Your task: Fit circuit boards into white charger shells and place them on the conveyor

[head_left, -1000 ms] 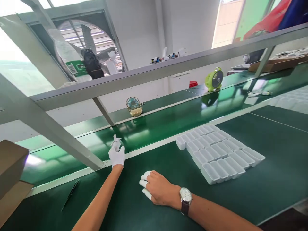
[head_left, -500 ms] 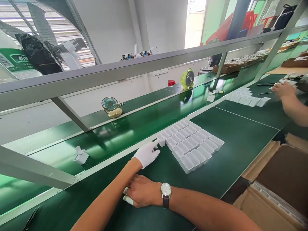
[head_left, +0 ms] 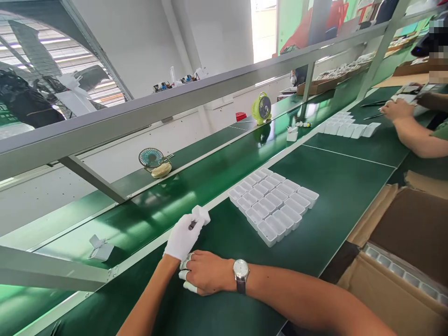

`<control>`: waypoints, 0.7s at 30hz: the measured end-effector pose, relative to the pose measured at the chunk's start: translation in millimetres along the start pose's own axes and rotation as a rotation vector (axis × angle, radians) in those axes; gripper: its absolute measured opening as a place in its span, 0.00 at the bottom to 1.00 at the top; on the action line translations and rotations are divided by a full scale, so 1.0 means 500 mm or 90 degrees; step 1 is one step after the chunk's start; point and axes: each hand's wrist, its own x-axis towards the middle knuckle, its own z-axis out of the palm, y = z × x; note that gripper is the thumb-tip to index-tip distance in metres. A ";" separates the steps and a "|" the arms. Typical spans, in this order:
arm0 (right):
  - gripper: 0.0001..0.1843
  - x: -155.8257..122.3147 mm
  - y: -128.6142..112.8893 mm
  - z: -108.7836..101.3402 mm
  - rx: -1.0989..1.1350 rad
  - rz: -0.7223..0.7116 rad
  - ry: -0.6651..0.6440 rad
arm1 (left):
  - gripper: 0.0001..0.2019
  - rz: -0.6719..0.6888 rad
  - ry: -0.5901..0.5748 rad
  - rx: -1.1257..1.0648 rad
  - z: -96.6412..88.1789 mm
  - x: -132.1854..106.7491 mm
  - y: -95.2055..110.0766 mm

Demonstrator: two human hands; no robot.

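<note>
My left hand (head_left: 184, 235), in a white glove, pinches a small white plastic box (head_left: 201, 215) above the belt's near edge. My right hand (head_left: 206, 274) wears a wristwatch (head_left: 241, 269) and white finger cots. It lies low over the green table, right beside the left wrist, with its fingers curled in; whatever may be under them is hidden. To the right of both hands stands a block of open white boxes (head_left: 269, 200), set side by side in rows on the table.
A metal rail (head_left: 196, 98) crosses above the green conveyor (head_left: 210, 172). On the belt sits a white box with raised flaps (head_left: 101, 248). Beyond are a small dark fan (head_left: 151, 158) and a green fan (head_left: 262, 108). A cardboard carton (head_left: 395, 284) stands at right, near a co-worker's hand (head_left: 397, 109).
My left hand has drawn back leftwards from the block with one white box in its fingers. The right hand stays low at nearly the same place. The whole view has shifted.
</note>
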 end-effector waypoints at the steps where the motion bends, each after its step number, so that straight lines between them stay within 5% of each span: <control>1: 0.14 -0.001 0.004 -0.002 -0.001 0.005 0.000 | 0.15 -0.033 0.030 0.007 -0.017 -0.023 -0.030; 4: 0.13 -0.004 0.018 -0.008 0.000 0.028 0.011 | 0.18 -0.135 0.122 0.025 -0.059 -0.098 -0.117; 8: 0.17 -0.008 0.024 -0.009 0.005 0.077 0.020 | 0.16 -0.161 0.145 0.049 -0.088 -0.193 -0.193; 14: 0.17 -0.008 0.018 0.005 -0.004 0.095 -0.010 | 0.29 -0.151 0.160 -0.066 -0.080 -0.271 -0.237; 18: 0.15 -0.001 0.022 0.000 -0.028 0.081 -0.041 | 0.30 -0.102 0.117 -0.178 -0.075 -0.284 -0.264; 21: 0.13 0.014 0.028 -0.009 -0.048 0.064 -0.057 | 0.26 -0.085 0.163 -0.215 -0.075 -0.287 -0.276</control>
